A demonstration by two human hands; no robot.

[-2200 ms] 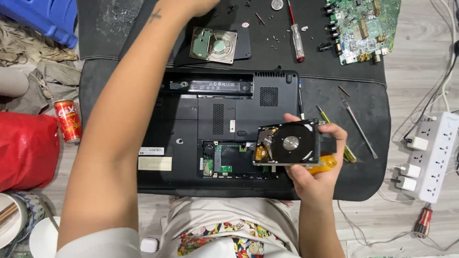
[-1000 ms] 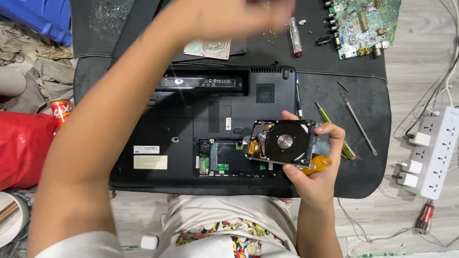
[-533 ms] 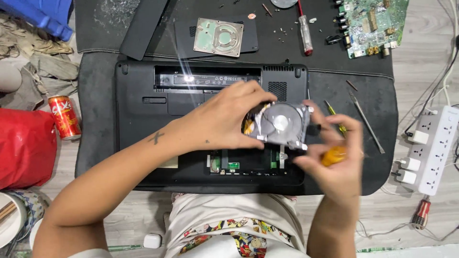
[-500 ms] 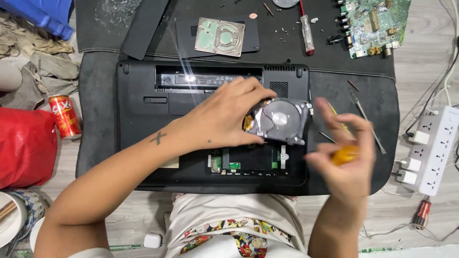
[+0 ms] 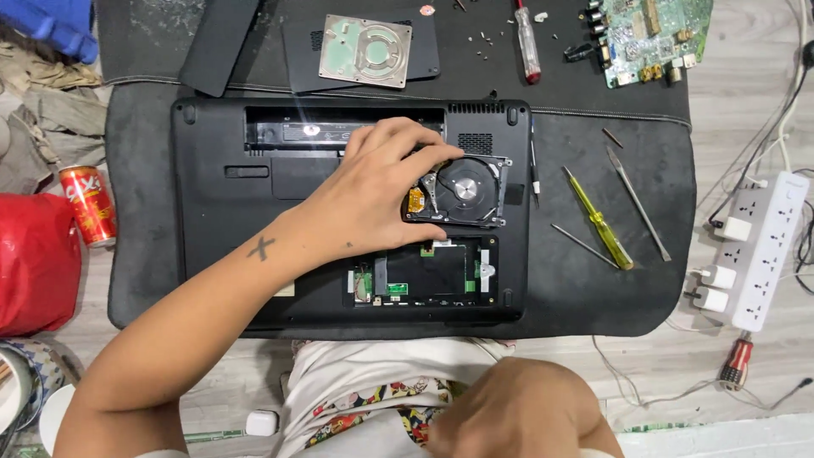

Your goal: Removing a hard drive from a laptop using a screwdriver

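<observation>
- The left hand reaches in from the lower left and grips an opened hard drive, thumb along its near edge and fingers curled over its far left corner.
- The hard drive has its cover off; its shiny platter and the arm beside it face up.
- The drive rests on the upturned underside of a black laptop, toward the laptop's right side, just above an open bay that shows green circuit parts.
- The right hand sits low near the person's lap, at the near edge of the view; it is blurred, and whether it is spread or closed around anything cannot be told.
- The laptop lies on a dark mat spread on the floor, filling the mat's middle and left part.
- At the far edge of the mat a silver drive cover plate lies on a black panel.
- A red-handled screwdriver lies to the right of that panel, and a green circuit board sits at the far right corner.
- On the right part of the mat lie a yellow-handled screwdriver and a thin metal tool, near each other but apart.
- Off the mat's right edge a white power strip lies on the floor with plugs in it.
- Off the left edge stand a red drinks can and a red bag.
</observation>
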